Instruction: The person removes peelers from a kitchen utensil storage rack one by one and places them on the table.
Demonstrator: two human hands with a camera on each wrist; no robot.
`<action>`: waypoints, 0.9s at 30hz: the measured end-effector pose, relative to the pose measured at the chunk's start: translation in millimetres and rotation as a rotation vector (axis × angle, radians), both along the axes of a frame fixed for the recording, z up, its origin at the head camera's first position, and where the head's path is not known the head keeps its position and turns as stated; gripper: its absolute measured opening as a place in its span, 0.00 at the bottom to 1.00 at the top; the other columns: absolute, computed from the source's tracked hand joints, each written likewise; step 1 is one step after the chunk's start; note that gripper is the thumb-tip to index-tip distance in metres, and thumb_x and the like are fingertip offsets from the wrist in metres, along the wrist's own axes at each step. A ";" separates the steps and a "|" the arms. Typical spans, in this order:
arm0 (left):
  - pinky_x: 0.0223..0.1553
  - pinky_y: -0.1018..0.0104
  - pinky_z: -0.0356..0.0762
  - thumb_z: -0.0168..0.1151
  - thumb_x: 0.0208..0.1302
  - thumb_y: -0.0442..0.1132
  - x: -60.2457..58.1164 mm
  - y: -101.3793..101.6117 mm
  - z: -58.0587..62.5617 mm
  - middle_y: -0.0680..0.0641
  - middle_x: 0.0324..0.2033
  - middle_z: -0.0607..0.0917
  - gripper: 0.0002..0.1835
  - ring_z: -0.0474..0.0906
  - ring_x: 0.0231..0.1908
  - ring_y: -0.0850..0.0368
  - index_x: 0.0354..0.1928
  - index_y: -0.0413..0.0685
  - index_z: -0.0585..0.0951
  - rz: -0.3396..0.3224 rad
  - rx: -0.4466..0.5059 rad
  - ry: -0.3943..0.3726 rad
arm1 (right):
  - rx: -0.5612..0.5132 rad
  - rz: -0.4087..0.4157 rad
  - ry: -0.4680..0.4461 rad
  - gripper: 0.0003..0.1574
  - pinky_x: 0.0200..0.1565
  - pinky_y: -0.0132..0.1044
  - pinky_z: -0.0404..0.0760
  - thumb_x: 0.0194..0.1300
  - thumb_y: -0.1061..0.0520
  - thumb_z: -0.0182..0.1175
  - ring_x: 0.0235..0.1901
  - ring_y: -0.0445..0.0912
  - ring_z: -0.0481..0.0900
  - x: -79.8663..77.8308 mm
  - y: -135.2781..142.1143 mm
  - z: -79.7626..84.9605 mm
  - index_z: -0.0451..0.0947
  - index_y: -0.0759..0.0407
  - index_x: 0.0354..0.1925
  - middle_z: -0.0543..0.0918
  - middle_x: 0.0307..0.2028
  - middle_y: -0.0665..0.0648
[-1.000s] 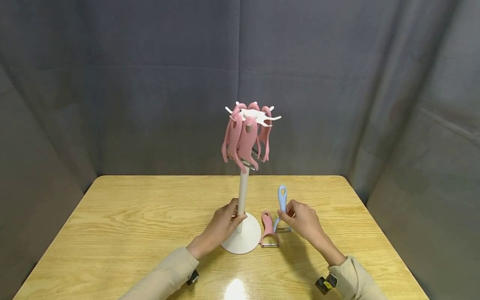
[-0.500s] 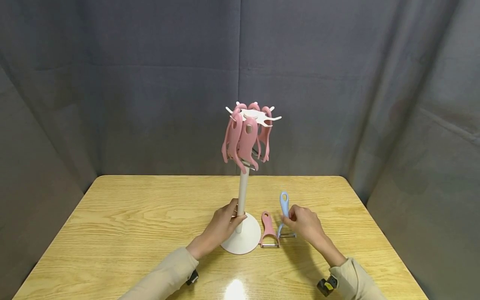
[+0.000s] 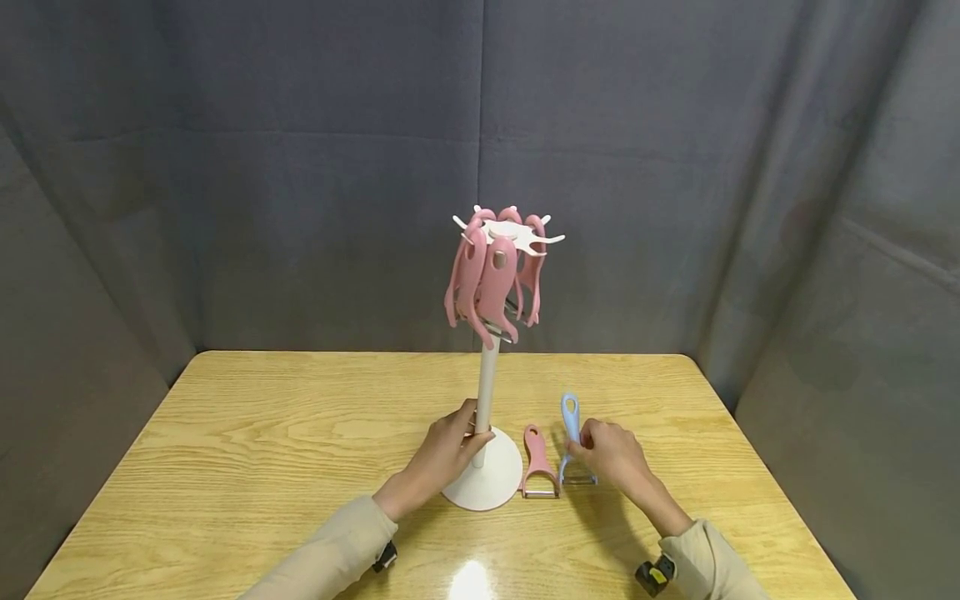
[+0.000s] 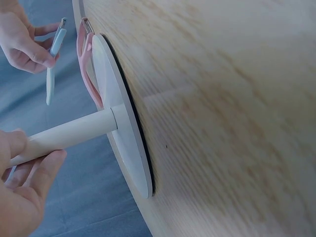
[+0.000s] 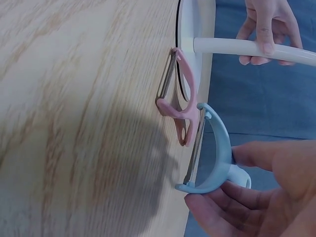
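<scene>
My left hand [image 3: 442, 450] grips the white pole [image 4: 74, 132] of a stand low down, just above its round base [image 3: 501, 483]. Between the thumb and fingers of my right hand [image 3: 615, 454] is a light blue peeler [image 5: 224, 148], its looped handle end pointing away and its blade toward me. In the right wrist view it shows clear of the wood, with a shadow below. A pink peeler [image 3: 536, 458] lies on the table between the base and the blue peeler. Several pink peelers [image 3: 495, 279] hang from hooks at the top of the stand.
The stand's white hook ring [image 3: 513, 233] has arms spread all round, and the one pointing right is bare. The wooden table [image 3: 285, 433] extends to both sides, with grey curtains [image 3: 337, 167] behind and at the sides.
My right hand has lowered the blue peeler toward me and slightly right, beside the pink peeler on the table. My left hand keeps its grip on the pole.
</scene>
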State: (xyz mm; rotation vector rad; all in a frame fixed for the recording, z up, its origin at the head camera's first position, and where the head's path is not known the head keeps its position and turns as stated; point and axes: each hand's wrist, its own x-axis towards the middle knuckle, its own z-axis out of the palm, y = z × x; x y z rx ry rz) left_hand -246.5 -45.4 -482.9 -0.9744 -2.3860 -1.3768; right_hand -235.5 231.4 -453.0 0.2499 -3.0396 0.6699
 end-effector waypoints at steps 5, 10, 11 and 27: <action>0.44 0.70 0.82 0.60 0.70 0.32 0.2 0.2 -0.7 0.39 0.42 0.82 0.17 0.84 0.45 0.50 0.56 0.38 0.68 -0.002 0.000 0.009 | 0.014 -0.005 -0.018 0.19 0.21 0.34 0.61 0.67 0.52 0.66 0.17 0.43 0.63 1.2 1.2 -2.1 0.71 0.57 0.24 0.70 0.18 0.51; 0.44 0.70 0.82 0.60 0.70 0.32 -0.2 0.1 -0.5 0.38 0.42 0.82 0.17 0.84 0.45 0.50 0.56 0.37 0.68 -0.005 -0.003 0.020 | 0.023 -0.002 -0.021 0.19 0.20 0.34 0.60 0.67 0.51 0.65 0.17 0.43 0.63 1.1 2.1 -3.2 0.71 0.56 0.24 0.70 0.18 0.51; 0.44 0.70 0.82 0.60 0.70 0.32 0.0 -0.1 -0.3 0.38 0.42 0.82 0.17 0.84 0.45 0.50 0.56 0.38 0.68 -0.005 -0.005 0.018 | 0.027 -0.002 -0.022 0.19 0.20 0.34 0.59 0.67 0.51 0.65 0.17 0.43 0.63 1.0 2.2 -3.5 0.71 0.56 0.23 0.70 0.18 0.51; 0.44 0.69 0.82 0.60 0.70 0.32 0.7 0.0 -0.2 0.38 0.43 0.82 0.17 0.84 0.45 0.50 0.57 0.38 0.68 -0.006 -0.007 -0.002 | 0.044 -0.016 -0.055 0.20 0.19 0.32 0.57 0.67 0.50 0.65 0.16 0.41 0.60 -1.3 5.6 -7.8 0.71 0.56 0.23 0.70 0.17 0.51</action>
